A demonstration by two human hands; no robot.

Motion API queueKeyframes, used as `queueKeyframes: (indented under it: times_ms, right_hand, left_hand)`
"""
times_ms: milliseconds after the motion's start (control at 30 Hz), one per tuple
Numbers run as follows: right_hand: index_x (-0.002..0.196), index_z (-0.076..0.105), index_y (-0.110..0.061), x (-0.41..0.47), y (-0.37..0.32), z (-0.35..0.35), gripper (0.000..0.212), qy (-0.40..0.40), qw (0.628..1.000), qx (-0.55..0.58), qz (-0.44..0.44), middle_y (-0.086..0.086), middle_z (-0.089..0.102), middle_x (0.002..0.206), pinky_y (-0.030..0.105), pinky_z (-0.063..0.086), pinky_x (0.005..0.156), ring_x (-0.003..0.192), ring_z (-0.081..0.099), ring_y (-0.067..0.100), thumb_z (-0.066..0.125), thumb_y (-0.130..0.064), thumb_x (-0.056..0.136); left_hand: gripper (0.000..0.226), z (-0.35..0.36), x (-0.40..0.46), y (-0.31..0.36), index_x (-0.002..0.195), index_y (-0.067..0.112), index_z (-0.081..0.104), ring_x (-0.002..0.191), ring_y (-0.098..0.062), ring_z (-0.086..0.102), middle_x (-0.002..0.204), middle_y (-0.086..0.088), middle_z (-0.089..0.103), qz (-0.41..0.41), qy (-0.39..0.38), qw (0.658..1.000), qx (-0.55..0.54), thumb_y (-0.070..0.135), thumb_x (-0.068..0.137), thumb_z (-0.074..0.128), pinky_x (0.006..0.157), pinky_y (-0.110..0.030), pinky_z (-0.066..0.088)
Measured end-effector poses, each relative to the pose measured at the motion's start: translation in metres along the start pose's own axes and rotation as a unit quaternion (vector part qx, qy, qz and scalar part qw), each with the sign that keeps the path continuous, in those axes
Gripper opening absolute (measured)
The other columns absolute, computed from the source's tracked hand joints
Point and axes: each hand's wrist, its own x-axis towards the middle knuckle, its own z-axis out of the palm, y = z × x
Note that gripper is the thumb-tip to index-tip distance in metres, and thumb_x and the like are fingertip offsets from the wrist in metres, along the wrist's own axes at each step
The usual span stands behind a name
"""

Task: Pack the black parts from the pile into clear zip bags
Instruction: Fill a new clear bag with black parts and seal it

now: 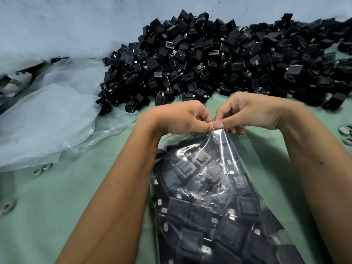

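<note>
Pinching the zip bag point(219, 187) mouth with left hand point(182, 119) and right hand point(253, 113), we judged it heavy, slippery film; grip the zip strip between our thumbs.

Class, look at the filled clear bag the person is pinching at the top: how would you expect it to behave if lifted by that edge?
The clear bag is thin, wrinkled film, so it probably sags rather than holding shape. Packed with black parts, it likely feels heavy, straining the edge pinched by the left hand and right hand. The glossy film may slip.
</note>
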Motion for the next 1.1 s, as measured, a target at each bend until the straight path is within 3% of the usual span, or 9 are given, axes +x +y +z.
queueKeyframes:
  times_ms: [133, 233, 433, 667, 800, 900, 1000, 1100]
  right_hand:
    - [0.083, 0.079, -0.005, 0.001, 0.002, 0.001, 0.013, 0.015, 1.000, -0.019, -0.011, 0.002, 0.064, 0.062, 0.017, 0.044, 0.049, 0.058, 0.053, 0.011, 0.075, -0.014, 0.091]
    - [0.079, 0.079, -0.007, 0.001, 0.004, 0.002, 0.015, 0.022, 0.999, -0.024, -0.010, 0.003, 0.064, 0.063, 0.018, 0.043, 0.048, 0.056, 0.052, 0.011, 0.073, -0.009, 0.093]
    - [0.078, 0.077, -0.009, 0.002, 0.000, 0.002, 0.016, 0.008, 0.999, -0.035, 0.016, 0.012, 0.061, 0.067, 0.020, 0.044, 0.050, 0.060, 0.051, 0.018, 0.072, -0.011, 0.093]
    - [0.083, 0.082, -0.019, 0.006, -0.016, 0.004, 0.009, -0.005, 0.997, -0.073, 0.026, 0.004, 0.069, 0.071, 0.022, 0.049, 0.059, 0.064, 0.057, 0.012, 0.077, -0.020, 0.090]
    - [0.081, 0.082, -0.023, 0.006, -0.019, 0.006, 0.009, 0.005, 0.995, -0.097, -0.006, -0.001, 0.068, 0.068, 0.021, 0.045, 0.063, 0.065, 0.054, 0.006, 0.079, -0.030, 0.086]
    - [0.083, 0.081, -0.019, 0.003, -0.017, 0.006, 0.021, 0.002, 0.995, -0.099, -0.012, 0.003, 0.067, 0.071, 0.019, 0.045, 0.064, 0.067, 0.054, 0.007, 0.076, -0.039, 0.083]
    - [0.081, 0.079, -0.016, 0.000, -0.013, 0.004, 0.016, 0.001, 0.995, -0.098, -0.008, 0.002, 0.061, 0.068, 0.018, 0.043, 0.063, 0.065, 0.050, 0.008, 0.074, -0.027, 0.092]
    - [0.077, 0.078, -0.021, -0.001, -0.012, 0.001, 0.018, 0.001, 0.994, -0.110, 0.006, -0.004, 0.061, 0.065, 0.017, 0.044, 0.062, 0.063, 0.051, 0.007, 0.073, -0.025, 0.094]
  left_hand:
    - [0.012, -0.008, -0.007, -0.011, 0.094, 0.006, 0.073, 0.059, -0.009, 0.049, 0.068, 0.003, 0.063, -0.002, -0.013, 0.999, -0.051, 0.016, 0.098, 0.068, 0.059, -0.021, 0.039]
    - [0.011, -0.012, -0.011, -0.020, 0.099, 0.000, 0.071, 0.056, -0.012, 0.048, 0.064, 0.002, 0.063, -0.013, -0.032, 0.997, -0.070, 0.010, 0.098, 0.067, 0.057, -0.022, 0.037]
    - [0.010, -0.010, -0.009, -0.017, 0.097, -0.003, 0.073, 0.072, -0.026, 0.048, 0.075, -0.014, 0.064, 0.002, -0.011, 0.999, -0.051, 0.007, 0.095, 0.070, 0.069, -0.038, 0.040]
    - [0.012, -0.007, -0.008, -0.011, 0.085, 0.001, 0.073, 0.066, -0.021, 0.045, 0.069, -0.009, 0.061, 0.008, 0.010, 0.999, -0.030, 0.006, 0.095, 0.069, 0.064, -0.031, 0.035]
    - [0.014, -0.006, -0.008, -0.013, 0.087, 0.000, 0.073, 0.071, -0.026, 0.043, 0.076, -0.017, 0.060, 0.011, 0.001, 0.999, -0.049, 0.010, 0.097, 0.068, 0.068, -0.040, 0.032]
    - [0.012, -0.007, -0.008, -0.014, 0.088, 0.007, 0.074, 0.062, -0.021, 0.042, 0.069, -0.008, 0.059, 0.010, -0.004, 0.997, -0.070, 0.015, 0.096, 0.071, 0.058, -0.031, 0.031]
    - [0.011, -0.015, -0.013, -0.023, 0.096, 0.005, 0.074, 0.052, -0.007, 0.046, 0.064, 0.003, 0.062, -0.010, -0.027, 0.996, -0.082, 0.016, 0.094, 0.073, 0.051, -0.017, 0.035]
    - [0.023, -0.022, -0.021, -0.035, 0.099, 0.003, 0.075, 0.058, -0.008, 0.055, 0.069, 0.001, 0.067, -0.029, -0.045, 0.994, -0.094, 0.021, 0.085, 0.078, 0.054, -0.015, 0.042]
